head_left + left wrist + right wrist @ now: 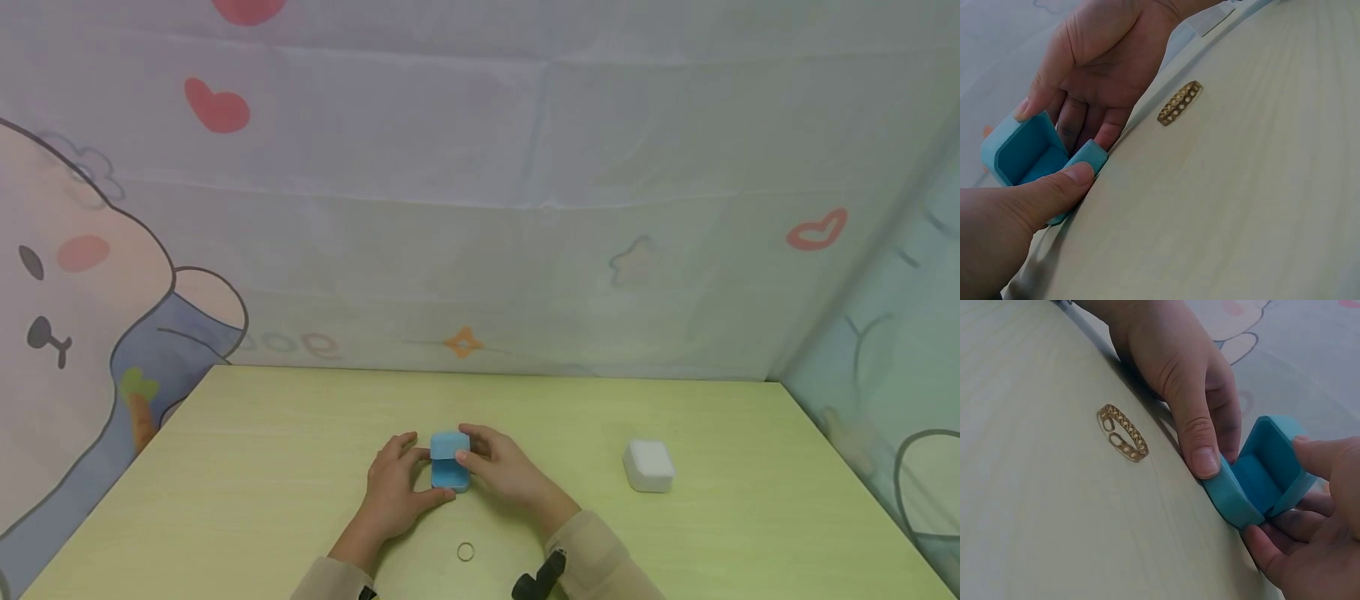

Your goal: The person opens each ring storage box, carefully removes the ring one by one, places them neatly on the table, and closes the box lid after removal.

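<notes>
A small blue box [450, 477] sits open between the hands, low in the middle of the head view. The left hand [393, 493] pinches its base, thumb on the front edge; the right hand [506, 472] grips the raised lid [448, 445]. A gold-coloured ring [1179, 104] lies at the bottom centre, touched by neither. A sleeve sweeping back could knock the ring away, pulling the lid too hard might strain the hinge, and a slipping left thumb could let the box tip.
</notes>
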